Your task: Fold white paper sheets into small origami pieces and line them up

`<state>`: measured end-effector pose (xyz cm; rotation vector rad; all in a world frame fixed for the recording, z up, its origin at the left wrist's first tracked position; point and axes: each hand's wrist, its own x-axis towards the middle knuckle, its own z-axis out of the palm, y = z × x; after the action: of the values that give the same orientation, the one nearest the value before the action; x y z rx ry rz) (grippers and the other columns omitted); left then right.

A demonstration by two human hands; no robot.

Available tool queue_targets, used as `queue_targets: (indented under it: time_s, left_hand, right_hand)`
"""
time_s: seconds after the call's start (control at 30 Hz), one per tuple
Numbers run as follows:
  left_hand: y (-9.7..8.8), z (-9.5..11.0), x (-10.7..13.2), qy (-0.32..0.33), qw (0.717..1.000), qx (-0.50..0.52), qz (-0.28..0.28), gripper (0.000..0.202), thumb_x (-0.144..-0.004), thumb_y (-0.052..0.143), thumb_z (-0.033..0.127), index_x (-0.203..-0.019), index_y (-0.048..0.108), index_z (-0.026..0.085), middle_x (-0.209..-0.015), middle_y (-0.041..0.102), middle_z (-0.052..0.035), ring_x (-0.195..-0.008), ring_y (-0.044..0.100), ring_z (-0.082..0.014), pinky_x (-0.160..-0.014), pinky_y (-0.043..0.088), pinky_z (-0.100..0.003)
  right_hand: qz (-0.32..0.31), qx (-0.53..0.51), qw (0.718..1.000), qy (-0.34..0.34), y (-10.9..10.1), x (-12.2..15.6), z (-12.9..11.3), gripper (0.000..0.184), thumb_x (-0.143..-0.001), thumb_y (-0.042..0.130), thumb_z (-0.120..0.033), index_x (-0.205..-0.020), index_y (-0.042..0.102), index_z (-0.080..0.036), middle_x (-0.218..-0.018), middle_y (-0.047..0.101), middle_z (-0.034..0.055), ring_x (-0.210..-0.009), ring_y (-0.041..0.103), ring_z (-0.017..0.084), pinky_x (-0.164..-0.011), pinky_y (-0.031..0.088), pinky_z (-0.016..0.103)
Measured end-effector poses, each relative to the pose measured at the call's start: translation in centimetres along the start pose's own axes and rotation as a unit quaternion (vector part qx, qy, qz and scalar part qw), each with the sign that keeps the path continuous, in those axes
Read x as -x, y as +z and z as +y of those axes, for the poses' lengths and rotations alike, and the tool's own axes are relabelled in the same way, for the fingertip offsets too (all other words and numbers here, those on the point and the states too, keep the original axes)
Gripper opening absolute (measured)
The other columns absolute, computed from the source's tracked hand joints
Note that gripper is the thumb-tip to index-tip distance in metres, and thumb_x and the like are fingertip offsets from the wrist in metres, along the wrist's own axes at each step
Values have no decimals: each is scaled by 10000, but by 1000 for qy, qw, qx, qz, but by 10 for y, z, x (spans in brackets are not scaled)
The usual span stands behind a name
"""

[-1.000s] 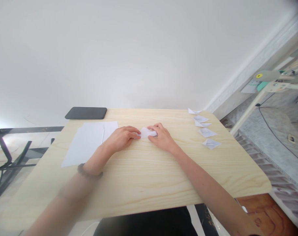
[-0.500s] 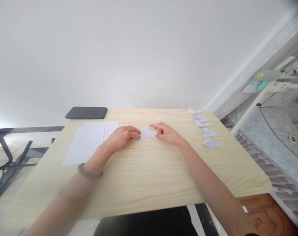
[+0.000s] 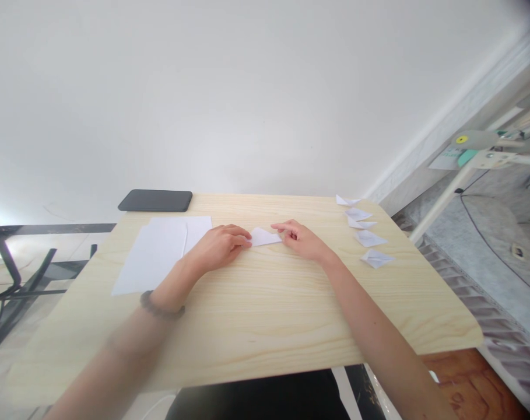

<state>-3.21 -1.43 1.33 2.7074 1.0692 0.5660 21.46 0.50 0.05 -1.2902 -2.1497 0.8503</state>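
Note:
A small piece of folded white paper [image 3: 263, 237] lies on the wooden table [image 3: 265, 315] between my hands. My left hand [image 3: 223, 248] holds its left end, fingers closed over it and partly hiding it. At the paper's right tip is my right hand [image 3: 302, 240], thumb and bent fingers closed at the edge while the index finger points left above it. Several folded paper boats [image 3: 370, 238] stand in a row on the right side of the table.
White paper sheets [image 3: 148, 256] lie at the left, partly under my left forearm. A black phone [image 3: 155, 200] rests at the back left edge. The wall [image 3: 265, 105] rises behind the table. A white metal frame [image 3: 448, 192] stands beyond the right edge.
My right hand has shifted slightly to the right along the folded paper, and more of its right point shows. My left hand stays at the left end.

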Motion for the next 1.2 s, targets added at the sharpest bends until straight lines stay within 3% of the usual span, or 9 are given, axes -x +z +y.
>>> queue_targets:
  time_s: [0.13, 0.33, 0.5, 0.6, 0.73, 0.87, 1.07, 1.2]
  left_hand:
    - [0, 1, 1, -10, 1000, 5, -2, 233, -784, 446, 178, -907, 642, 205, -1040, 604, -28, -946, 545, -174, -835, 425, -300]
    - [5, -1, -1, -30, 999, 41, 8, 195, -814, 454, 263, -859, 636, 209, -1023, 601, -31, -945, 539, -170, -844, 420, -308]
    - [13, -5, -1, -70, 996, 36, 43, 346, -803, 482, 312, -1115, 513, 166, -1136, 541, -87, -1057, 474, -213, -900, 385, -357]
    - [15, -5, -1, -79, 995, 30, 45, 389, -808, 469, 332, -1148, 484, 144, -1135, 536, -109, -1066, 459, -234, -904, 373, -384]
    - [13, -2, -4, -84, 994, 70, 17, 322, -798, 473, 291, -1094, 522, 175, -1040, 583, -72, -988, 501, -211, -874, 391, -362]
    - [12, 6, -5, -114, 986, 117, 20, 296, -790, 462, 262, -1071, 527, 198, -937, 598, -39, -880, 544, -173, -793, 426, -297]
    - [10, 11, -4, -102, 982, 155, 34, 243, -822, 401, 280, -924, 605, 195, -872, 597, -23, -728, 550, -131, -657, 415, -228]
    - [10, 8, -5, -157, 971, 178, 22, 234, -792, 463, 335, -872, 640, 204, -753, 632, 9, -627, 535, -115, -576, 389, -206]
  right_hand:
    - [17, 0, 1000, -10, 4, 0, -1, 345, -801, 394, -136, -1081, 574, -227, -1000, 533, 41, -856, 517, 109, -765, 408, 250]
    - [54, 36, 998, -3, 18, 3, -8, 343, -757, 541, -309, -1084, 567, -210, -949, 512, 38, -672, 484, 89, -709, 422, 256]
    - [67, 36, 997, -6, 24, 4, -11, 295, -730, 571, -278, -1022, 589, -236, -966, 504, 20, -692, 473, 91, -705, 410, 248]
    - [82, 8, 997, -3, 24, 4, -10, 303, -695, 602, -275, -991, 575, -214, -940, 509, 13, -616, 442, 74, -654, 408, 240]
    - [85, -34, 996, 4, 23, 3, -9, 285, -680, 611, -272, -948, 545, -202, -807, 517, -18, -585, 426, 70, -595, 389, 221]
    - [66, -51, 996, -15, 23, 3, -10, 302, -686, 609, -275, -975, 545, -220, -796, 528, -20, -580, 417, 71, -580, 379, 217]
    - [69, -37, 995, -54, 22, 4, -12, 140, -707, 601, -315, -756, 606, -184, -786, 566, 7, -640, 472, 95, -591, 377, 222]
    - [69, -55, 995, -44, 22, 4, -13, 172, -729, 583, -348, -748, 623, -181, -728, 592, -5, -579, 455, 83, -545, 352, 212]
